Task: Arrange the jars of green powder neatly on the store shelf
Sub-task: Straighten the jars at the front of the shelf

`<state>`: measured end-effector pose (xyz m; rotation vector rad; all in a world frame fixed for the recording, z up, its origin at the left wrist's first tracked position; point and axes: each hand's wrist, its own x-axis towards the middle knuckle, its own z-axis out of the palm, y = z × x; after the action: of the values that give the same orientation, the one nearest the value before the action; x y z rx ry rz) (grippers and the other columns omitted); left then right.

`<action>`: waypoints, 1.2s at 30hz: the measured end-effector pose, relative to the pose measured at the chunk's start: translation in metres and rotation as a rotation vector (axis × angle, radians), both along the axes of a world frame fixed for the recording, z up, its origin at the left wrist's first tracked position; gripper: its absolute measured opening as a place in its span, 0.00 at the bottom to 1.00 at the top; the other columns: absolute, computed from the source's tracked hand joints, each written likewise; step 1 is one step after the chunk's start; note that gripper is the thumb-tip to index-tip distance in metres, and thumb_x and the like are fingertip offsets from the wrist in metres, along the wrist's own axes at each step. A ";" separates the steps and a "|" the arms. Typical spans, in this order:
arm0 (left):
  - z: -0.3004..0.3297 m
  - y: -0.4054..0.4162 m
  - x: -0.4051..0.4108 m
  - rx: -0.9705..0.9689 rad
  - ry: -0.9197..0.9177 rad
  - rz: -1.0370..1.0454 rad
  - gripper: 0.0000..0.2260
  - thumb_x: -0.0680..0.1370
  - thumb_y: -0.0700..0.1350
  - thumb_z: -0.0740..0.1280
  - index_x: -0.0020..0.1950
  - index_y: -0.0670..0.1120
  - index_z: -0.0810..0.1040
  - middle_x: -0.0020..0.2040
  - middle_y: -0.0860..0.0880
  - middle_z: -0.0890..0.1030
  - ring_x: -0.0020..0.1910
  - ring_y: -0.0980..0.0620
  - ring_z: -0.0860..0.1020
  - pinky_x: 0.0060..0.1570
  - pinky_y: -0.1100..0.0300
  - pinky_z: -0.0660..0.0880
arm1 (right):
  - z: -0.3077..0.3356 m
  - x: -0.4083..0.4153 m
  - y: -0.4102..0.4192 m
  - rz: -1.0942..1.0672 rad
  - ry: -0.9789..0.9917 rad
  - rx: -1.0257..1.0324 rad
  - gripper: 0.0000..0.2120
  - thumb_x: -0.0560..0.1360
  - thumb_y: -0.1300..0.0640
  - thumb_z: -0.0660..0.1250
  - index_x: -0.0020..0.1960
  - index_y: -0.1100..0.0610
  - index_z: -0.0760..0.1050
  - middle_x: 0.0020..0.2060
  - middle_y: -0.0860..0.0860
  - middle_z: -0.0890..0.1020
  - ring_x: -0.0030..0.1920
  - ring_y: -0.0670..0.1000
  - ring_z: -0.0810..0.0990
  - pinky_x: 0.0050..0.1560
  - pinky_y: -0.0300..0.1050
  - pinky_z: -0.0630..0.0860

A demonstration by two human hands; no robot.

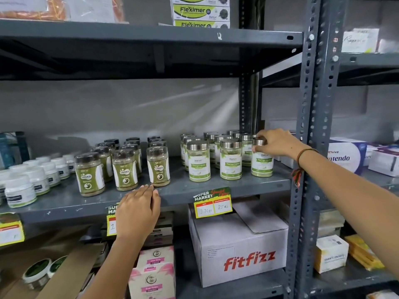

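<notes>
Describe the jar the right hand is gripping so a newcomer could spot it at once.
Find the grey metal shelf with the yellow price tag on its front edge. Above the tag stand silver-lidded Moringa jars in rows. The one meant is the rightmost front jar, beside the upright post; only it has the right hand on its lid.

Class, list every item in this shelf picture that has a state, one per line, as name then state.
Right hand: gripping the silver lid of the rightmost moringa jar.
Rightmost moringa jar: upright, lid on, at the shelf's right end.
Left hand: flat, fingers on the shelf edge, holding nothing.
Gaska jars: upright, capped, in rows.
Fitfizz carton: top flap lifted.
Price tag: hanging tilted.
</notes>
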<state>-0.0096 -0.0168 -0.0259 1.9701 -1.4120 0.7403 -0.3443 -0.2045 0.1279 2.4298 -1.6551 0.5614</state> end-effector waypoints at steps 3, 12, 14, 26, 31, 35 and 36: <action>0.001 0.000 0.000 0.009 0.001 -0.003 0.20 0.79 0.52 0.55 0.55 0.44 0.82 0.54 0.45 0.83 0.55 0.46 0.80 0.56 0.50 0.74 | 0.001 -0.002 -0.003 0.058 -0.044 0.048 0.30 0.73 0.40 0.68 0.71 0.51 0.69 0.62 0.56 0.80 0.59 0.57 0.78 0.57 0.49 0.75; 0.001 0.001 -0.002 0.007 0.026 -0.009 0.20 0.79 0.52 0.55 0.55 0.44 0.82 0.55 0.46 0.83 0.56 0.46 0.80 0.57 0.49 0.73 | 0.000 -0.005 -0.009 0.116 -0.119 0.088 0.32 0.74 0.42 0.69 0.74 0.50 0.65 0.65 0.57 0.76 0.61 0.57 0.75 0.56 0.47 0.72; 0.001 0.001 -0.002 0.004 0.027 -0.008 0.18 0.79 0.51 0.57 0.55 0.44 0.82 0.54 0.45 0.83 0.55 0.45 0.80 0.57 0.49 0.73 | 0.000 -0.001 -0.006 0.138 -0.116 -0.048 0.33 0.75 0.40 0.65 0.75 0.52 0.63 0.67 0.59 0.73 0.64 0.60 0.74 0.62 0.54 0.72; 0.001 0.002 -0.003 -0.015 0.012 -0.005 0.19 0.78 0.51 0.56 0.53 0.43 0.83 0.52 0.45 0.84 0.52 0.45 0.81 0.54 0.49 0.75 | -0.007 0.061 0.013 0.260 0.108 -0.199 0.37 0.73 0.30 0.58 0.73 0.53 0.68 0.68 0.54 0.76 0.67 0.55 0.74 0.74 0.63 0.53; 0.001 0.002 -0.003 -0.002 0.006 0.002 0.19 0.79 0.52 0.55 0.53 0.44 0.83 0.53 0.46 0.84 0.54 0.46 0.81 0.55 0.50 0.74 | -0.008 0.062 0.009 0.287 0.058 -0.176 0.32 0.73 0.34 0.64 0.71 0.52 0.71 0.61 0.53 0.80 0.64 0.55 0.76 0.73 0.62 0.54; 0.001 0.002 -0.003 -0.011 0.013 -0.003 0.19 0.78 0.51 0.56 0.53 0.43 0.83 0.53 0.45 0.84 0.53 0.45 0.81 0.55 0.49 0.75 | -0.008 0.060 0.008 0.306 0.020 -0.144 0.32 0.72 0.35 0.66 0.71 0.51 0.71 0.60 0.51 0.81 0.63 0.54 0.76 0.73 0.61 0.54; 0.001 0.002 -0.004 -0.014 0.012 -0.002 0.19 0.78 0.51 0.56 0.54 0.43 0.83 0.53 0.45 0.84 0.53 0.45 0.81 0.55 0.50 0.75 | -0.007 0.060 0.008 0.309 0.016 -0.140 0.32 0.72 0.35 0.66 0.71 0.51 0.71 0.59 0.51 0.81 0.62 0.54 0.77 0.73 0.61 0.55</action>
<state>-0.0133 -0.0149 -0.0248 1.9585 -1.3982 0.7340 -0.2842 -0.1966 0.1208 2.5908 -1.1946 0.6709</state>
